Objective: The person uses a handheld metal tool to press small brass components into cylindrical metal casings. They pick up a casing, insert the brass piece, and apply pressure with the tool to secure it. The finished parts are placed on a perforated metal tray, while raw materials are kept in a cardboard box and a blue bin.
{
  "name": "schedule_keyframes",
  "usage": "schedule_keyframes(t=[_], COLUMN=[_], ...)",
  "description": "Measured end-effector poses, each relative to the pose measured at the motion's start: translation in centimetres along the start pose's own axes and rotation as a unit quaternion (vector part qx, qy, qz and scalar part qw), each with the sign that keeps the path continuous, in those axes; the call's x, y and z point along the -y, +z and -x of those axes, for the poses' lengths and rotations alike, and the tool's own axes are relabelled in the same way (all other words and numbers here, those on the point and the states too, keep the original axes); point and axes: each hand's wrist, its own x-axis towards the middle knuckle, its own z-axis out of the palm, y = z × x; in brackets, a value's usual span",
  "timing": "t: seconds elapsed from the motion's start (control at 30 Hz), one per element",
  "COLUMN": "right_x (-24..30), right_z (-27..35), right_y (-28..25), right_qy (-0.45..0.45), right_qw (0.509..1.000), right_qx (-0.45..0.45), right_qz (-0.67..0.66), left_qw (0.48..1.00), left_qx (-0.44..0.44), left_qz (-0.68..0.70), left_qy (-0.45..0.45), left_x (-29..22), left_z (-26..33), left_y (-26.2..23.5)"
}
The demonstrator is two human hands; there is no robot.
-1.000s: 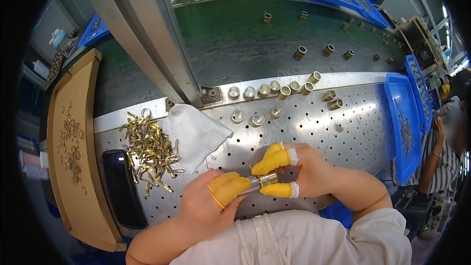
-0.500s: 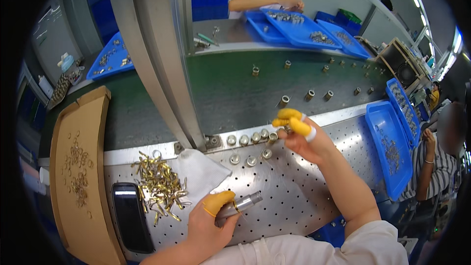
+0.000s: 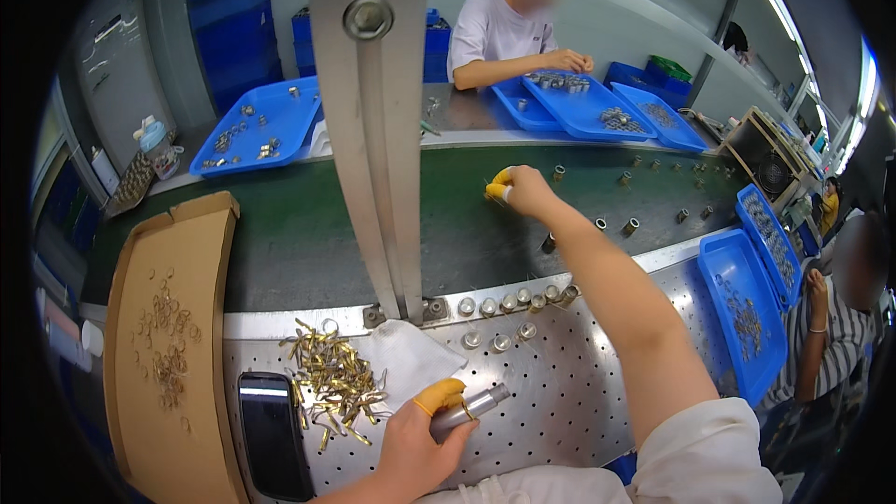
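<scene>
My left hand (image 3: 420, 443), in yellow finger cots, is closed around a grey metal rod with a stepped end (image 3: 485, 399), held tilted above the perforated metal table (image 3: 579, 383). My right arm stretches across the green conveyor belt (image 3: 448, 224). There my right hand (image 3: 523, 190), also in yellow finger cots, has its fingertips pinched together low over the belt; what lies between them is hidden. Small metal cylinders (image 3: 509, 301) stand in a row along the table's metal edge, with three more in front. A pile of brass-coloured clips (image 3: 336, 378) lies left of my left hand.
A white cloth (image 3: 406, 355), a black phone (image 3: 271, 434) and a cardboard tray (image 3: 131, 336) of small rings are at the left. An upright metal post (image 3: 383, 159) rises before the belt. Blue trays (image 3: 714, 271) stand right. Across the belt, a person (image 3: 504, 37) handles small parts.
My right hand has left the row of cylinders and reached out over the belt, where a small cylinder stood. My left hand keeps its hold on the rod. The whole view has shifted.
</scene>
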Motion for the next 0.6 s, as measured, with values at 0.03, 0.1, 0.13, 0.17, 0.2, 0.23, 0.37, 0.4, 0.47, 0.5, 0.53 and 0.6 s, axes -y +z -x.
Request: schedule_keyframes(t=[0.03,0.1,0.13,0.17,0.2,0.23,0.37,0.4,0.47,0.5,0.53,0.6], right_x=[1.3,5.0,6.9,5.7,6.7,7.2,7.5,7.2,6.9,6.8,6.5,6.4], right_z=[1.7,6.7,10.1,12.6,15.2,17.7,23.4,23.9,24.5,24.8,25.0,25.7], right_y=[-0.3,-1.8,-2.8,-2.6,-2.7,-3.4,-4.1,-3.9,-3.6,-3.3,-2.9,-2.4], right_qy=[0.014,-0.009,-0.007,-0.014,0.004,-0.028,-0.137,-0.143,-0.161,-0.147,-0.134,-0.095], right_qw=[0.985,0.958,0.950,0.945,0.914,0.913,0.929,0.930,0.930,0.922,0.914,0.898], right_qx=[0.055,0.149,0.163,0.168,0.224,0.241,0.208,0.198,0.178,0.177,0.176,0.201], right_qz=[-0.164,-0.247,-0.267,-0.279,-0.338,-0.328,-0.273,-0.275,-0.280,-0.312,-0.340,-0.379], left_qw=[1.000,0.994,0.989,0.983,0.973,0.968,0.952,0.950,0.945,0.941,0.936,0.936], left_qx=[-0.004,-0.010,-0.009,0.000,0.011,0.017,0.067,0.081,0.099,0.112,0.124,0.131], left_qz=[0.016,0.065,0.094,0.124,0.143,0.165,0.234,0.244,0.265,0.264,0.267,0.276], left_qy=[-0.021,-0.083,-0.113,-0.137,-0.179,-0.186,-0.187,-0.176,-0.163,-0.178,-0.191,-0.176], left_x=[0.2,0.6,0.8,0.7,0.2,0.2,1.0,1.2,1.1,0.9,0.8,0.8], left_z=[0.1,0.3,0.3,0.0,0.0,0.0,-0.2,-0.1,-0.1,-0.2,-0.4,-0.4], left_y=[-0.2,-0.6,-0.6,-0.3,-0.8,-0.7,-0.2,0.1,0.0,-0.2,-0.4,0.0])
